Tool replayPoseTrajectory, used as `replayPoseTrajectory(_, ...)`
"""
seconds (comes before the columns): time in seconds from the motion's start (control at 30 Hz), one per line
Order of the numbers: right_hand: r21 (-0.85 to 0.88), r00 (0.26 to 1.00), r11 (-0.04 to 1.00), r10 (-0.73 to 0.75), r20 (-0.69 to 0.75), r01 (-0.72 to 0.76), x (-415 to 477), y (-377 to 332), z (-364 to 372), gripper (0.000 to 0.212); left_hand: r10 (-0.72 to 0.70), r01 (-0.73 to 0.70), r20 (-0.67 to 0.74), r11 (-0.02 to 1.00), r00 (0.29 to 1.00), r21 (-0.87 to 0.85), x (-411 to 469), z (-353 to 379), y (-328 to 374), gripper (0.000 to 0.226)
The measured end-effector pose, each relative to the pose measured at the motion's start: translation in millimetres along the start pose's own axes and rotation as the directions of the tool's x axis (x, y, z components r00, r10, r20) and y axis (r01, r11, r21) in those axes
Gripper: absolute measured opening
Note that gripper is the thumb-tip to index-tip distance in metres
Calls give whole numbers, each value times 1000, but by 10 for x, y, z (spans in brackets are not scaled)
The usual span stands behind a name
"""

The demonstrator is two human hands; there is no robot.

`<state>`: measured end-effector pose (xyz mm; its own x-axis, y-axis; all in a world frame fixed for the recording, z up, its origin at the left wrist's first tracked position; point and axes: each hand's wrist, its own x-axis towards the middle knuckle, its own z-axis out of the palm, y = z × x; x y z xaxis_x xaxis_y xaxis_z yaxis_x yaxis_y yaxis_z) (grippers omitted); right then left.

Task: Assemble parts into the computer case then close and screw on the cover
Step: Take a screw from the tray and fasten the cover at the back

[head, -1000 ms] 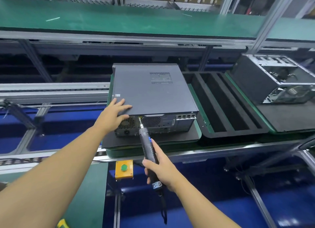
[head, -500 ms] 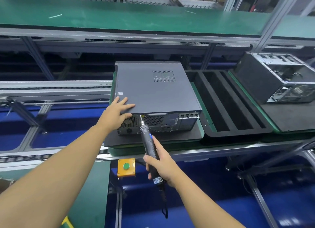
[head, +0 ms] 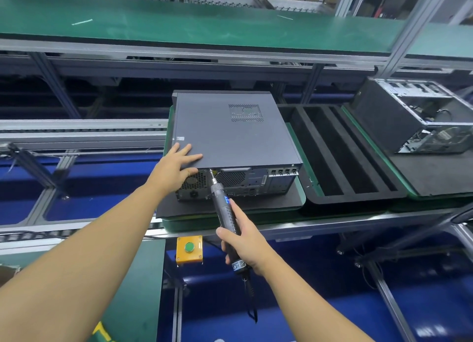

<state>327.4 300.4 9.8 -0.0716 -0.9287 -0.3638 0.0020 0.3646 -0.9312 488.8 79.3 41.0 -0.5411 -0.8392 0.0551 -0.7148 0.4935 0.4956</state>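
Dark grey computer case (head: 230, 134); green conveyor belt (head: 179, 22); yellow button box (head: 189, 249)

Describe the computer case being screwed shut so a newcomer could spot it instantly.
Along the conveyor rail, look at the leftmost black pad: the computer case lies flat there, the left hand on its near corner and the electric screwdriver at its rear edge. Unlike the open case to its right, its grey cover is on.

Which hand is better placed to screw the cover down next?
Right. The right hand grips the electric screwdriver, its tip at the rear edge of the cover; the left hand lies flat on top, steadying it.
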Motion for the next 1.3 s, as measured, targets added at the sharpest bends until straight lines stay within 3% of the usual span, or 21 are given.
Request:
replayPoseTrajectory(0.57, 113, 999, 992, 49, 17, -51, 74, -75, 170, 82, -1, 1, -7, 1000, 1000, 5, 15, 21, -21, 47)
replayPoseTrajectory(1.07, 8, 999, 999, 42, 0, -42, 31, -116, 190, 86, -13, 12, -30, 999, 999, -47, -14, 54, -3, 46)
replayPoseTrajectory(1.3, 70, 999, 997, 41, 30, -43, -40, -75, 116, 86, -83, 83, -40, 997, 996, -7, -1, 87, 99, 50)
